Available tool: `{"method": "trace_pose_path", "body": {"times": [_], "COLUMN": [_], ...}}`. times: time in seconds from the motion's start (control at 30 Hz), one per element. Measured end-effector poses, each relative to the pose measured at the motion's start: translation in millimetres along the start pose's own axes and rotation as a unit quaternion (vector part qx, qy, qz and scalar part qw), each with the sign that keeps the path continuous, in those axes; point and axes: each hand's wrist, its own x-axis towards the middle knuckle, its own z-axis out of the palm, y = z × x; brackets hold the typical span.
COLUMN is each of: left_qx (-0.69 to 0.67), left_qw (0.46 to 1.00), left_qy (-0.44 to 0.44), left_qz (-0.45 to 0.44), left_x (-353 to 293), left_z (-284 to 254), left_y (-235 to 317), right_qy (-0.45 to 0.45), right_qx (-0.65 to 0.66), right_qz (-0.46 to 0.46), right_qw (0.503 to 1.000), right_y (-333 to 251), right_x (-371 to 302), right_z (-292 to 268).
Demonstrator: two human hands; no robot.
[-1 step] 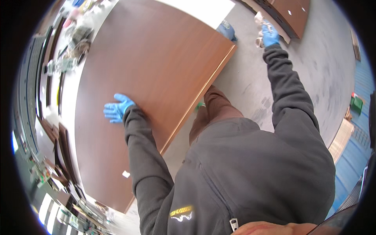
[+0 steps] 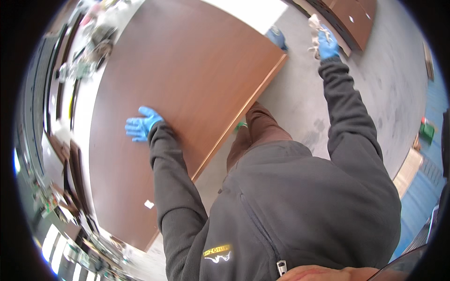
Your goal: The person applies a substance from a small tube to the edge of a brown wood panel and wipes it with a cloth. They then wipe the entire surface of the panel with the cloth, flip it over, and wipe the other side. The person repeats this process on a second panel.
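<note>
A large brown wood-look panel (image 2: 197, 70) lies flat in front of me, its long near edge running close to my legs. My left hand (image 2: 142, 124), in a blue glove, rests on the panel with its fingers spread. Out to the far right, my right hand (image 2: 328, 43), also gloved in blue, is closed around a crumpled whitish cloth (image 2: 315, 29). The cloth hangs out past the fingers, above the grey floor. A small white label (image 2: 149, 204) sits on the panel near its left end.
Another brown panel stack (image 2: 349, 18) stands at the upper right. Beyond the panel's far corner is a blue object (image 2: 276, 37). Clear plastic wrapping (image 2: 77, 70) lies on the white surface at left. A green box (image 2: 426, 131) is at the right edge.
The view has shifted slightly. The cloth in my right hand has swung and changed shape a little, while my left hand stays spread on the panel.
</note>
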Motion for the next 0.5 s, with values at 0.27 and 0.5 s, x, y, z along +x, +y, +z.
{"method": "trace_pose_path", "body": {"times": [0.27, 0.5], "left_qx": [-0.467, -0.210], "left_qw": [0.882, 0.908], "left_qy": [0.060, 0.131], "left_qz": [-0.016, -0.336], "left_x": [4.3, -173.3], "left_z": [-45.3, -74.4], "left_y": [-129.2, -359.8], "right_qy": [-0.227, -0.159], "right_qx": [-0.234, -0.371], "right_qz": [-0.548, -0.549], "right_qw": [0.771, 0.732], "right_y": [-13.3, 3.8], "right_x": [-97.1, -139.2], "right_z": [148.1, 194.4]}}
